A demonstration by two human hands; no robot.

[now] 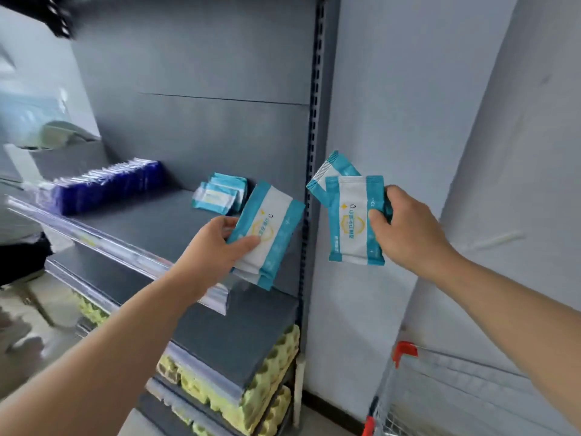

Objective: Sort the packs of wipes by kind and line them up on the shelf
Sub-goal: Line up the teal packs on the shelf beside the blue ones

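Note:
My left hand (217, 247) grips a small stack of teal-and-white wipe packs (276, 221), held tilted above the front right of the grey shelf (151, 221). My right hand (405, 228) pinches two or three more teal-and-white packs (349, 215) in the air, right of the shelf upright. On the shelf a few teal-and-white packs (220, 193) lean against the back panel. Further left stands a row of dark blue packs (107, 187), lined up on edge.
The blue slotted upright (309, 184) marks the shelf's right end, with a white wall beyond. Lower shelves hold yellow-green egg trays (251, 391). A wire shopping cart with red corners (440, 391) stands at the lower right. A person's dark clothing shows at the far left.

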